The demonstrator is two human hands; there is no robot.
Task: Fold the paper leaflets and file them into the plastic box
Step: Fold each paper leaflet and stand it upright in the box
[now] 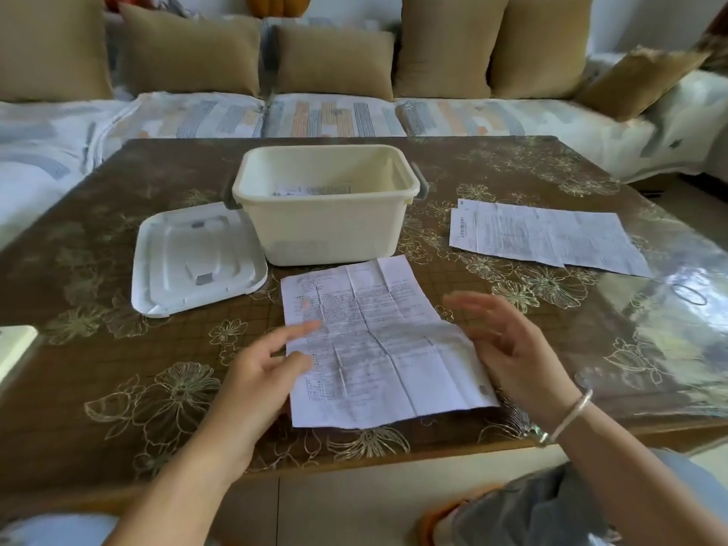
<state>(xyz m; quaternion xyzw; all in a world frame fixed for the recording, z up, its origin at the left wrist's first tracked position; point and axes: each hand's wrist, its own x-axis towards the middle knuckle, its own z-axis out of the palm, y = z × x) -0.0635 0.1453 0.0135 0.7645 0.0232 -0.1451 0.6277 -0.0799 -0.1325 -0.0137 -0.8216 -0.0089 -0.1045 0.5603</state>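
A creased printed leaflet (378, 340) lies unfolded and flat on the table in front of me. My left hand (268, 364) touches its left edge with straight fingers. My right hand (500, 340) hovers open and motion-blurred just over the leaflet's right edge. Behind the leaflet stands the cream plastic box (327, 226), open, with a folded paper (311, 189) lying inside. More unfolded leaflets (543, 238) lie stacked at the right of the table.
The box's white lid (197, 258) lies upside down to the left of the box. The brown floral table (118, 368) has a glossy cover. A sofa with tan cushions (335, 61) runs behind it. A hair tie (689, 295) lies at the far right.
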